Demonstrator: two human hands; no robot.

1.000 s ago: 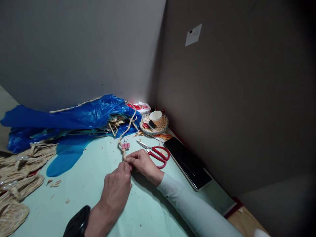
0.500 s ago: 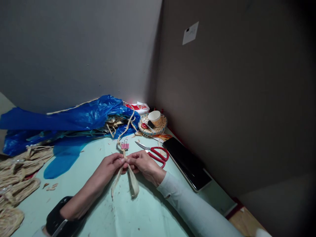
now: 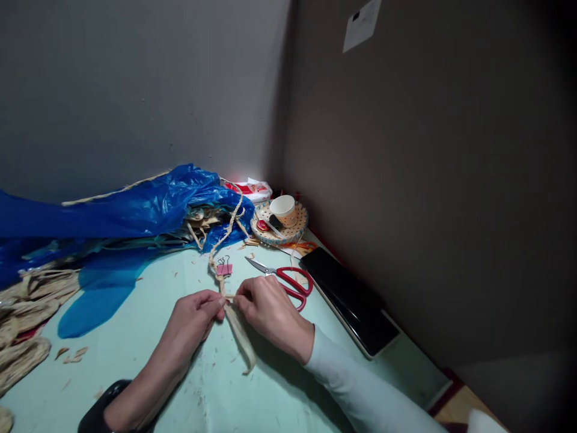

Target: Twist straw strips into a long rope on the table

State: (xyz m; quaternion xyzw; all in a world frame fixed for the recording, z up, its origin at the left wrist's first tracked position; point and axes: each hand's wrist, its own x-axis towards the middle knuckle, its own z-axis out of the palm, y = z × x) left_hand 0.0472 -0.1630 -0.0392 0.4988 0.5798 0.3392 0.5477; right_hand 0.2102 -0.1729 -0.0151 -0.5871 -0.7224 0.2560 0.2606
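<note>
A braided straw cord [image 3: 224, 236] runs from the blue plastic bag [image 3: 135, 210] toward me across the pale green table [image 3: 189, 385]. A pink binder clip [image 3: 223, 268] is clamped on it. My left hand [image 3: 192, 319] and my right hand [image 3: 265, 310] both pinch the cord's near end, fingers closed on the loose straw strips [image 3: 241, 340] that trail toward me. Red-handled scissors [image 3: 288, 279] lie just beyond my right hand.
A black phone or tablet [image 3: 354, 300] lies along the right wall. A woven coaster with a paper cup [image 3: 283, 210] sits in the corner. Straw bundles [image 3: 27, 319] are piled at the left. Straw scraps [image 3: 70, 355] litter the table. A paper note [image 3: 363, 24] hangs on the wall.
My left hand moved off the top of the cord to its left side and now pinches it. The loose straw strips came into view, and the camera tilted down a little.
</note>
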